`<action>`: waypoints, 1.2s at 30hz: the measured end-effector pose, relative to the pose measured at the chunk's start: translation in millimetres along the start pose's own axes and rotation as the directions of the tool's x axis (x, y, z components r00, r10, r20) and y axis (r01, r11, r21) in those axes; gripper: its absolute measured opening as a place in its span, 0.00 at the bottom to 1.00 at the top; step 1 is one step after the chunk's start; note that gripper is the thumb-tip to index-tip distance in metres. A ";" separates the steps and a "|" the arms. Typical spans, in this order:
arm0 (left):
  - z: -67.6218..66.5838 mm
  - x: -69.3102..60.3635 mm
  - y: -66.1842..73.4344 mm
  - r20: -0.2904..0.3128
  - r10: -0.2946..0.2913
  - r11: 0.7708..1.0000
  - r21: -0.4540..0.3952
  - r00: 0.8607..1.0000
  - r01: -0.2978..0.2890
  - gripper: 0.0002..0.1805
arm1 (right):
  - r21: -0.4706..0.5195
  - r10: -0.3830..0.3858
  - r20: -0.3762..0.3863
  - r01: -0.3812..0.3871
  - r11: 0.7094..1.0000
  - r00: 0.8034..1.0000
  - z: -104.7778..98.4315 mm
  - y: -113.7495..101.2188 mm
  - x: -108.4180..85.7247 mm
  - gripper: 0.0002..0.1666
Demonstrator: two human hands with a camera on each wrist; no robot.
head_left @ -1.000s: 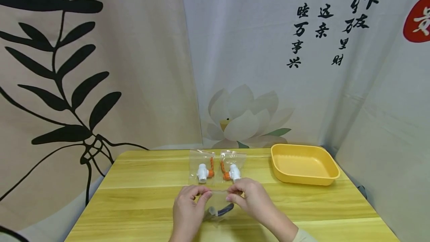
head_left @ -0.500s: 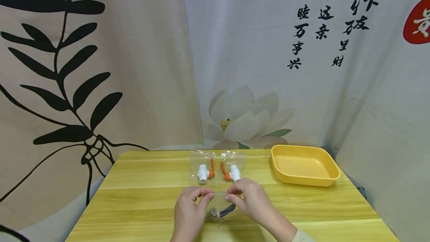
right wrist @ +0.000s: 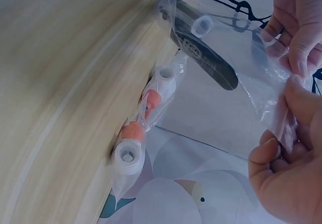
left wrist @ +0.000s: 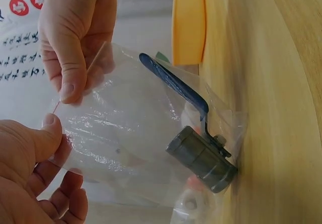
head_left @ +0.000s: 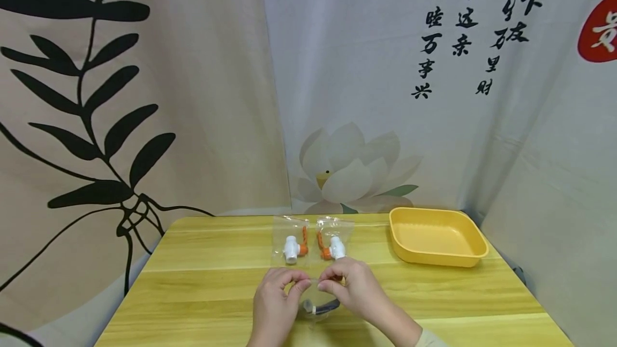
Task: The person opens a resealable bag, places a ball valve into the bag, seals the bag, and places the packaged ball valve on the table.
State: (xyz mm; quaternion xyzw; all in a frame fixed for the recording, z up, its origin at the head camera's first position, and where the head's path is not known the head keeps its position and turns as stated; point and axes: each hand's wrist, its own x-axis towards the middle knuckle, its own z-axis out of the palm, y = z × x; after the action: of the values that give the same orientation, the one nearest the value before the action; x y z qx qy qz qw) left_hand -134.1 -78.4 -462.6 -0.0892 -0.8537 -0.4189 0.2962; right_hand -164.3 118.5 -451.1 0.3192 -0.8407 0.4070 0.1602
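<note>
A clear plastic zip bag [left wrist: 121, 128] hangs between both hands near the front of the table. Inside it lies a ball valve [left wrist: 204, 158] with a grey body and a long dark lever handle [left wrist: 173, 83]; lettering shows on the lever in the right wrist view. My left hand [head_left: 278, 304] pinches the bag's top edge between thumb and forefinger. Close beside it, my right hand [head_left: 355, 289] pinches the same edge, thumb and fingertips almost meeting the left ones. The bag's lower end is at the tabletop; whether it rests there I cannot tell.
Two more clear bags lie beyond the hands, each with a white valve with an orange handle: the left valve [head_left: 291, 249] and the right valve [head_left: 336, 247]. A yellow tray [head_left: 438, 258] stands at the back right of the wooden table [head_left: 202, 283]. Printed curtains hang behind.
Both hands have drawn closer together along the bag's top edge, the left moving slightly right and the right slightly left. The valve inside has shifted a little right and down.
</note>
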 end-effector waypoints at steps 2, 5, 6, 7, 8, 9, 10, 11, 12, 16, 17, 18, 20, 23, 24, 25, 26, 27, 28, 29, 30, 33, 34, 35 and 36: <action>0.3 -0.3 0.5 -0.001 0.005 1.000 0.004 1.000 -0.005 0.07 | -0.003 -0.018 -0.015 0.018 1.000 1.000 0.1 -0.2 -0.4 0.07; 0.7 -1.0 1.3 0.004 0.004 1.000 0.004 1.000 -0.004 0.06 | -0.024 -0.049 -0.041 0.048 0.999 0.998 0.5 -0.4 -0.6 0.09; 0.8 -1.3 1.4 0.006 0.002 1.000 0.003 1.000 -0.002 0.06 | -0.030 -0.054 -0.046 0.053 0.998 0.997 0.5 -0.7 -0.6 0.09; 0.8 -1.5 1.5 0.007 0.001 1.000 0.001 1.000 -0.001 0.06 | -0.037 -0.055 -0.048 0.053 0.998 0.997 0.6 -1.0 -0.6 0.09; 0.8 -1.7 1.5 0.009 -0.002 1.000 0.002 1.000 0.002 0.07 | -0.042 -0.052 -0.047 0.050 0.998 0.998 0.7 -1.2 -0.7 0.10; 0.8 -1.9 1.4 0.009 -0.004 1.000 0.003 1.000 0.004 0.07 | -0.044 -0.045 -0.043 0.043 0.998 0.998 0.8 -1.5 -0.8 0.09; 0.8 -2.1 1.4 0.008 -0.006 1.000 0.002 1.000 0.006 0.07 | -0.044 -0.037 -0.038 0.035 0.998 0.999 0.9 -1.9 -1.0 0.09; 0.7 -2.2 1.2 0.008 -0.007 1.000 0.004 1.000 0.007 0.08 | -0.040 -0.027 -0.031 0.026 0.999 0.999 1.1 -2.2 -1.2 0.08; 0.7 -2.4 1.0 0.008 -0.006 1.000 0.005 1.000 0.006 0.07 | -0.035 -0.022 -0.025 0.021 0.999 0.999 1.4 -2.5 -1.3 0.08; 1.3 -2.5 1.0 0.010 0.017 1.000 0.000 1.000 -0.017 0.05 | -0.032 -0.059 -0.028 0.058 0.998 0.998 3.5 -3.3 0.0 0.07; 1.5 -2.5 1.1 0.012 0.021 1.000 0.000 1.000 -0.021 0.05 | -0.034 -0.081 -0.035 0.080 0.996 0.996 4.1 -3.4 0.5 0.07; 1.6 -2.7 1.3 0.015 0.025 1.000 0.001 1.000 -0.025 0.05 | -0.038 -0.103 -0.044 0.101 0.994 0.994 4.7 -3.3 0.9 0.07; 1.9 -3.2 1.7 0.026 0.027 1.000 0.002 0.999 -0.027 0.05 | -0.049 -0.137 -0.063 0.134 0.990 0.989 5.5 -3.6 1.2 0.07; 2.1 -3.5 2.8 0.047 0.018 1.000 0.010 0.999 -0.019 0.05 | -0.062 -0.171 -0.093 0.165 0.984 0.981 5.7 -4.4 1.0 0.09; 2.2 -3.6 3.1 0.052 0.018 1.000 0.011 0.999 -0.019 0.06 | -0.070 -0.177 -0.101 0.171 0.983 0.979 5.7 -4.6 1.1 0.09; 2.3 -3.4 3.3 0.052 0.018 1.000 0.008 0.998 -0.019 0.06 | -0.082 -0.187 -0.111 0.179 0.980 0.976 5.6 -4.8 1.2 0.10; 2.6 -3.3 3.6 0.052 0.015 1.000 0.006 0.999 -0.015 0.06 | -0.090 -0.197 -0.121 0.187 0.978 0.973 5.6 -4.8 1.3 0.10; 2.7 -3.1 3.8 0.049 0.012 1.000 0.001 0.999 -0.012 0.06 | -0.100 -0.205 -0.128 0.193 0.976 0.970 5.4 -4.9 1.5 0.10; 2.9 -2.9 3.6 0.042 0.011 1.000 -0.005 0.999 -0.010 0.06 | -0.108 -0.208 -0.133 0.194 0.975 0.969 5.4 -4.8 1.7 0.10; 3.0 -2.6 3.3 0.034 0.010 1.000 -0.012 0.999 -0.009 0.06 | -0.112 -0.209 -0.135 0.194 0.975 0.969 5.3 -4.8 1.7 0.10; 3.1 -2.3 2.9 0.024 0.010 1.000 -0.018 1.000 -0.009 0.07 | -0.113 -0.205 -0.135 0.190 0.975 0.969 5.2 -4.9 1.5 0.10; 3.6 -1.4 1.3 -0.012 0.029 0.999 -0.029 1.000 -0.029 0.08 | -0.118 -0.181 -0.117 0.168 0.979 0.977 4.5 -5.7 0.9 0.10; 3.8 -1.1 0.7 -0.030 0.042 0.999 -0.026 0.999 -0.043 0.09 | -0.122 -0.174 -0.107 0.161 0.979 0.979 4.3 -6.1 0.8 0.09; 3.9 -0.9 0.2 -0.047 0.057 0.998 -0.022 0.997 -0.058 0.09 | -0.127 -0.170 -0.097 0.157 0.979 0.981 4.1 -6.6 0.8 0.09; 4.2 -0.8 -0.1 -0.063 0.071 0.997 -0.017 0.995 -0.073 0.10 | -0.134 -0.169 -0.088 0.156 0.979 0.982 4.0 -7.1 0.9 0.08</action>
State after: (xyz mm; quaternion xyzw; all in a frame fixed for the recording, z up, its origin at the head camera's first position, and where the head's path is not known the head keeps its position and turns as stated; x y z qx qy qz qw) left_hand -135.2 -75.2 -465.1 -0.1095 -0.8363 -0.4186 0.3368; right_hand -160.3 111.7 -448.9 0.3557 -0.8268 0.3539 0.2542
